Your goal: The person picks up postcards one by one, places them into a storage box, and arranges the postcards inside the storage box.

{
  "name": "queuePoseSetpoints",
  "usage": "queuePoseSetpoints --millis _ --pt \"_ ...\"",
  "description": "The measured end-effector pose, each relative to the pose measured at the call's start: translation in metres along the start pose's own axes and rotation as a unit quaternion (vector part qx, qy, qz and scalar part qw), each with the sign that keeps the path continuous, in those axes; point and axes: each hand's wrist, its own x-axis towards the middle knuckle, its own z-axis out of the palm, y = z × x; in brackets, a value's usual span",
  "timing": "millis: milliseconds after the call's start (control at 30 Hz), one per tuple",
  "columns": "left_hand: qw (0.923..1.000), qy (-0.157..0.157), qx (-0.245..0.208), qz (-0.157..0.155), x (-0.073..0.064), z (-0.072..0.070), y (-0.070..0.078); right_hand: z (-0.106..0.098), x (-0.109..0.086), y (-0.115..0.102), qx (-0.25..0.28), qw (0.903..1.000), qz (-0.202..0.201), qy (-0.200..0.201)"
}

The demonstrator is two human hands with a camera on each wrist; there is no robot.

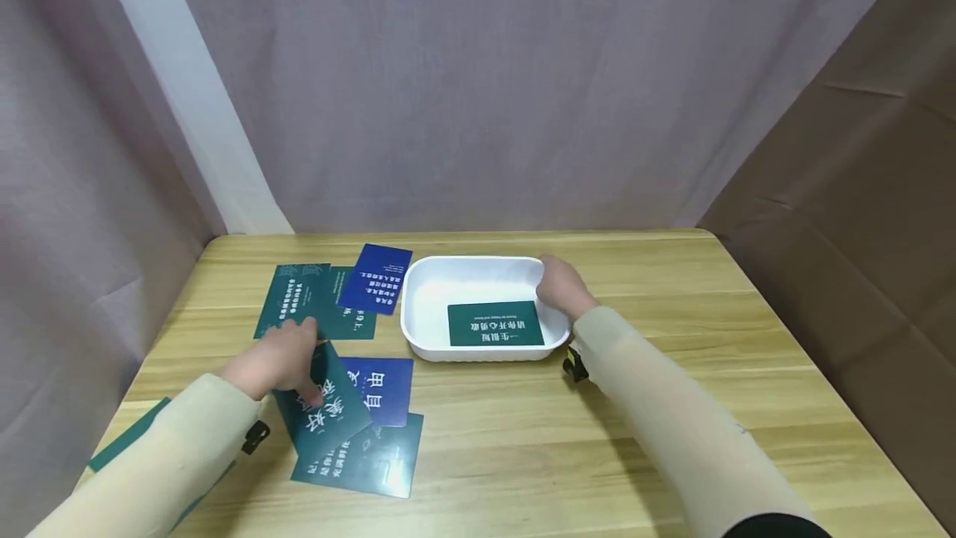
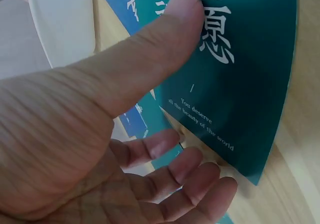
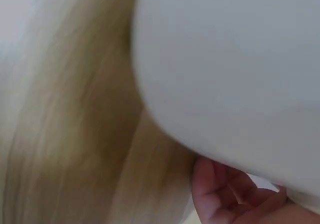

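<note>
My left hand (image 1: 280, 357) is over a green card (image 1: 329, 422) with white lettering. In the left wrist view its thumb (image 2: 186, 9) lies on the card's face, and the other fingers bend loosely beside the card's edge. The card lies at an angle, overlapping a blue card (image 1: 392, 380) and another green card (image 1: 384, 463). My right hand (image 1: 565, 287) grips the right end of a white plastic tray (image 1: 463, 276), its fingers (image 3: 212, 189) curled at the rim. Inside the tray lies a green card (image 1: 496, 324).
Behind the left hand, a blue card (image 1: 377, 279) overlaps green cards (image 1: 295, 293) to the tray's left. More green card (image 1: 130, 432) shows partly under the left forearm. The wooden table (image 1: 747, 405) meets a grey curtain (image 1: 478, 106) at its back edge.
</note>
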Motion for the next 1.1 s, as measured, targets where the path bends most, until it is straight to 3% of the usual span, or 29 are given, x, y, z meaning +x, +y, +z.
queuePoseSetpoints --millis 133,200,433,667,833,967,1100 --pt "0.9998 -0.014 -0.006 -0.015 0.001 0.0 0.001 -0.005 -0.003 0.006 0.128 0.9898 0.052 -0.035" --pt "0.9996 -0.02 -0.006 -0.02 0.002 0.0 0.001 -0.006 -0.004 0.008 0.164 0.9826 0.073 -0.045" --pt "0.9991 -0.031 -0.008 -0.026 0.001 -0.001 -0.005 0.0 -0.005 0.004 0.093 0.9938 0.053 -0.03" --pt "0.9997 -0.02 -0.007 -0.013 0.0 -0.004 -0.013 0.0 -0.002 -0.001 0.083 0.9945 0.052 -0.036" --pt "0.9996 -0.008 -0.016 0.021 0.003 -0.007 -0.019 0.0 0.001 -0.002 0.08 0.9946 0.056 -0.036" --pt "0.9971 -0.008 -0.057 0.049 0.006 -0.012 -0.023 0.0 0.003 -0.003 0.086 0.9927 0.075 -0.039" --pt "0.9895 -0.006 -0.11 0.094 0.008 -0.017 -0.028 -0.001 0.006 -0.004 0.089 0.9905 0.096 -0.042"
